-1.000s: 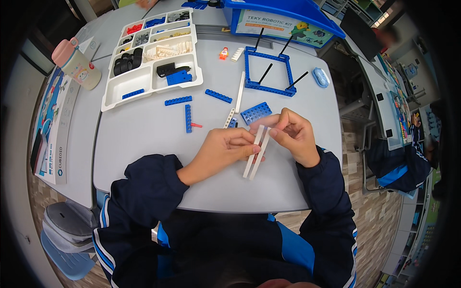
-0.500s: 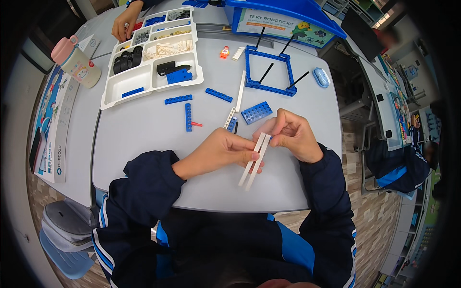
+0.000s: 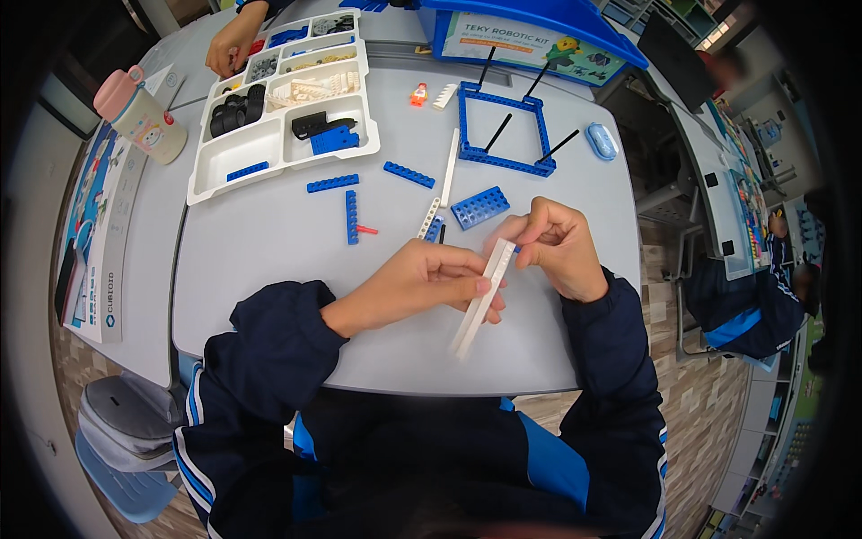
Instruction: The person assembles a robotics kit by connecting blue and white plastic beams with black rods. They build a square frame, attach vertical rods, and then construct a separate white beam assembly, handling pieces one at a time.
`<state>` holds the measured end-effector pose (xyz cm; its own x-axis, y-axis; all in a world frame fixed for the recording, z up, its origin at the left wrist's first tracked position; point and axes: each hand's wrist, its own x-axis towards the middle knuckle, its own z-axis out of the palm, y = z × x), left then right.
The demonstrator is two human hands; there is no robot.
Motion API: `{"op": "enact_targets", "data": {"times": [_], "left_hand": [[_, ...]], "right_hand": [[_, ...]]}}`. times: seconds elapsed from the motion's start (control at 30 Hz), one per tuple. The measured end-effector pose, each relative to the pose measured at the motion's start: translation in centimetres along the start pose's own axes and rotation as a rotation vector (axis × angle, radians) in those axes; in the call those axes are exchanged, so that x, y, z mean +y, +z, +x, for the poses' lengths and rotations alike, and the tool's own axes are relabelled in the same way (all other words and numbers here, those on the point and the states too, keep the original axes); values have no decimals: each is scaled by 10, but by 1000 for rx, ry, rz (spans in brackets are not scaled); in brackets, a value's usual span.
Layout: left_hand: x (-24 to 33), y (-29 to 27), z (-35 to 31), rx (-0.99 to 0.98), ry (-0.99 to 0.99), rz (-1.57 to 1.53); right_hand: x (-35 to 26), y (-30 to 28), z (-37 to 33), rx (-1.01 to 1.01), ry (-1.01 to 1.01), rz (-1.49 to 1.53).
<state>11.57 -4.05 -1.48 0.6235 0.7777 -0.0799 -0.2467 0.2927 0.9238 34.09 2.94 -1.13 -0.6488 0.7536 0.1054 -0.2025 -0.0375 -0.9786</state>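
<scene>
My left hand (image 3: pixel 431 280) is closed around two white building-set beams (image 3: pixel 481 301), which slant side by side over the table's near part, their lower ends blurred. At their upper end, my right hand (image 3: pixel 564 250) pinches a small blue peg (image 3: pixel 517 250) that touches the beams; the fingers hide most of it. Just beyond my hands lie a blue studded plate (image 3: pixel 480 208), a white beam with holes (image 3: pixel 429 218) and a long plain white beam (image 3: pixel 450 171). Several blue beams (image 3: pixel 351 218) lie to the left, one with a red axle (image 3: pixel 366 229) sticking out.
A blue square frame (image 3: pixel 507 166) with black axles standing up is at the back right, beside a light-blue case (image 3: pixel 601 142). A white sorting tray (image 3: pixel 208 184) holds parts, with another person's hand (image 3: pixel 232 47) over it. A bottle (image 3: pixel 144 121) stands left; a blue bin (image 3: pixel 435 27) stands behind.
The two white beams have turned in my hands, so the gap between them no longer shows. My right hand has shifted slightly up and right, still pinching the peg.
</scene>
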Motion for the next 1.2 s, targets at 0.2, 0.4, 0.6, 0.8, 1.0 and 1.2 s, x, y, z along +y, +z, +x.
{"op": "enact_targets", "data": {"times": [0.2,0.4,0.6,0.8,1.0,1.2], "left_hand": [[-7,3,3,-34,5,-41],[-13,3,4,59,54,-71],[-13,4,3,80,38,-60],[-14,5,4,4,2,-12],[-22,1,7,-101,-53,35],[-30,1,7,-91,-41,-109]], "right_hand": [[3,-4,2,-7,-4,16],[0,-2,2,-34,76,191],[2,0,1,-25,82,5],[3,1,-3,71,-24,-79],[4,-3,-2,78,-72,-81],[7,-7,-3,97,-59,-126]]}}
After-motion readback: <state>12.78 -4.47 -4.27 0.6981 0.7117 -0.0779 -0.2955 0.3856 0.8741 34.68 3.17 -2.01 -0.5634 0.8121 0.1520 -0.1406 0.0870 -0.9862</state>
